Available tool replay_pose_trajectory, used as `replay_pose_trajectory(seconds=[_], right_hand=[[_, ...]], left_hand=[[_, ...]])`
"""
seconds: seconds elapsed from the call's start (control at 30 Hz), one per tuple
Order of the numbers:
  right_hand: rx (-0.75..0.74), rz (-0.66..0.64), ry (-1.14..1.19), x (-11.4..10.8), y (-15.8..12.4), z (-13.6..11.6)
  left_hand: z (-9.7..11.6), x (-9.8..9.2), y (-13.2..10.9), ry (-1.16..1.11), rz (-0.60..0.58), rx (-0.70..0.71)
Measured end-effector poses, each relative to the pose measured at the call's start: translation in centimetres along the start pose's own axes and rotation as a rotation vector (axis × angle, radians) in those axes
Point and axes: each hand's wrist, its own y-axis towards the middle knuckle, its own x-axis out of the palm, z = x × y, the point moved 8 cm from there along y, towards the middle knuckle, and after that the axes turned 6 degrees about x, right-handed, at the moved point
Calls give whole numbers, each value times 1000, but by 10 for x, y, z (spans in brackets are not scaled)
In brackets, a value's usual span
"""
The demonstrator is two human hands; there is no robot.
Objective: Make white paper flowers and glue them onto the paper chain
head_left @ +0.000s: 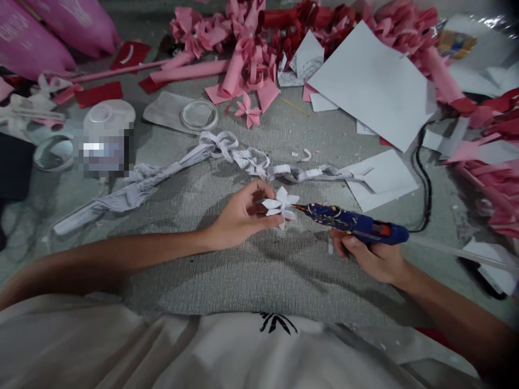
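My left hand (pixel 243 216) is closed, pinching a white folded paper flower (pixel 281 202) between thumb and fingers. In my right hand (pixel 373 256) is a dark blue glue gun (pixel 344 219) with dried glue strands on its body. Its nozzle points left and meets the flower near the middle; I cannot tell whether it touches. A long translucent glue stick (pixel 458 251) sticks out of the gun's rear. Just beyond my hands lies a white paper chain (pixel 275 172), joined on the left to a twisted white paper stem (pixel 133 189).
Pink and red paper pieces (pixel 243 65) heap along the back and right. A large white sheet (pixel 373 81) lies at the back right, near a black cord (pixel 425 183). Clear tape rolls (pixel 198 114) and a white device (pixel 109 116) with a blurred patch stand left.
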Motion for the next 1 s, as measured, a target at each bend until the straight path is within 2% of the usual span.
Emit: replay_pose_trajectory(seconds=[0.33,0.7,1.0], right_hand=[[49,-16,36,2,-3,16],[-68,-23,-299,1,-2,1],[30,-78,-77,7,0,3]], left_hand=[[1,0,-3,1,-18,30],[4,1,-2,31,5,56],[0,-1,-3,-3,-1,54]])
